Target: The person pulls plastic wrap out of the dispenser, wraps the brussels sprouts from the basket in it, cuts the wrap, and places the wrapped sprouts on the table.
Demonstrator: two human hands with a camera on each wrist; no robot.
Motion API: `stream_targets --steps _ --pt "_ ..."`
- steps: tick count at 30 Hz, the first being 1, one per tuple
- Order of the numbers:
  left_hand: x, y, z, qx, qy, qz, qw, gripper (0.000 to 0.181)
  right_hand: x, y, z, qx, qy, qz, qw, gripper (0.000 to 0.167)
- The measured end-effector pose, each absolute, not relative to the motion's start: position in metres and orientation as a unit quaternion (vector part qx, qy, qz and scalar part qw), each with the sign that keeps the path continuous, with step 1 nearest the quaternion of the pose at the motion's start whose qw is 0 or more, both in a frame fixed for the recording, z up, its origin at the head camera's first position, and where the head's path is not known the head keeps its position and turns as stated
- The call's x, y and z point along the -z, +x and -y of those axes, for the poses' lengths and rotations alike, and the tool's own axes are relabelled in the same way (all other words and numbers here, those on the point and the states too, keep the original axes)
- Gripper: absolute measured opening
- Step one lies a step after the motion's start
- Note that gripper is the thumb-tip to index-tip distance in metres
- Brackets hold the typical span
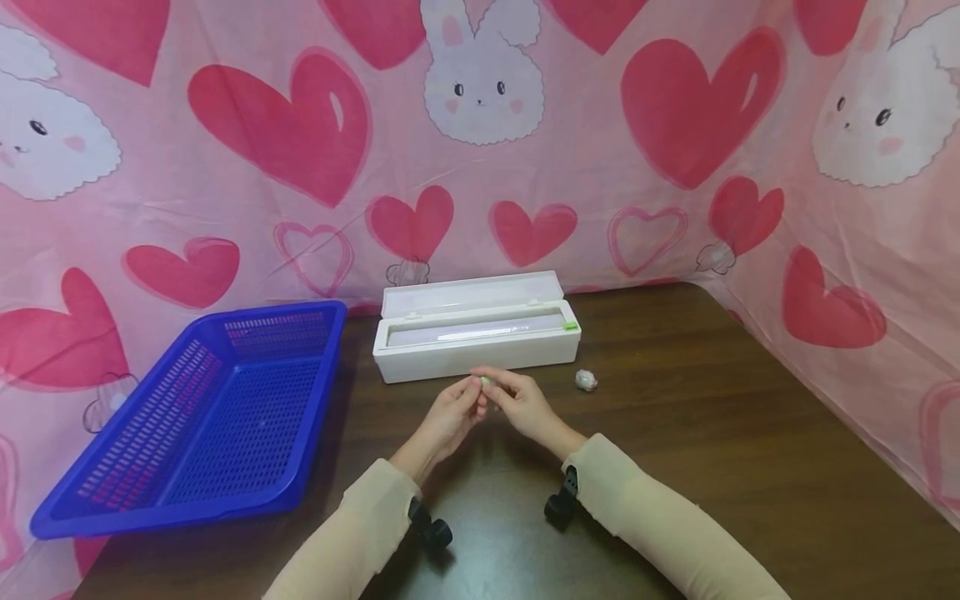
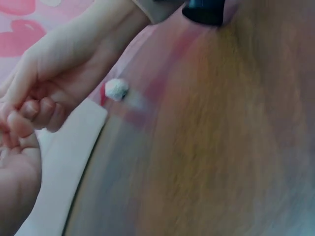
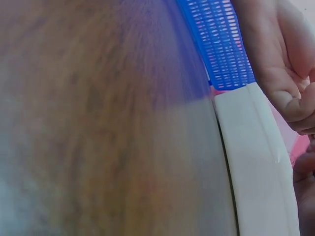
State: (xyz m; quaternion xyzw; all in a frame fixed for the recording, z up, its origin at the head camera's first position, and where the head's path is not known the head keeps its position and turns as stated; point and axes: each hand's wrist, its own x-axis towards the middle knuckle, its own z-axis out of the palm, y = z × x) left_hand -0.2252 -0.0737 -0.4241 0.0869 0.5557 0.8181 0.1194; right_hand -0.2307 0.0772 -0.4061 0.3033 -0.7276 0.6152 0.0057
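My left hand [image 1: 448,417] and right hand [image 1: 531,408] meet in front of the white box, fingertips together. Between them they pinch a small pale green thing [image 1: 485,381]; the fingers cover most of it, so its kind is unclear. The left wrist view shows the right hand [image 2: 74,64] with several fingers curled in, and the held thing is hidden there. Just behind the hands stands a long white plastic-wrap dispenser [image 1: 480,358], its lid [image 1: 472,293] raised. A small crumpled whitish ball [image 1: 586,381], apparently plastic wrap, lies on the table to the right of my right hand.
A large blue plastic basket [image 1: 300,467] occupies the table's left side. On the dispenser's right end sits a green slider [image 1: 571,326]. The brown wooden table [image 1: 712,417] reaches back to a pink cloth [image 1: 585,150] printed with hearts and rabbits.
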Motion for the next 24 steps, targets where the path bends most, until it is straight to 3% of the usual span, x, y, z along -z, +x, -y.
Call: stream_targets --steps 5,9,24 --pt "0.4229 -0.2277 0.0793 -0.799 0.125 -0.568 0.154 0.028 0.4078 -0.2331 -0.0812 -0.621 0.308 0.720 -0.009 0.038" --pt "0.4213 -0.2279 0.0813 -0.802 0.106 -0.564 0.163 0.033 0.4075 -0.2343 -0.0815 -0.612 0.323 0.722 -0.010 0.046" --pt "0.4182 -0.2236 0.0749 -0.846 0.030 -0.513 0.141 0.030 0.4028 -0.2302 -0.0778 -0.593 0.300 0.747 -0.017 0.032"
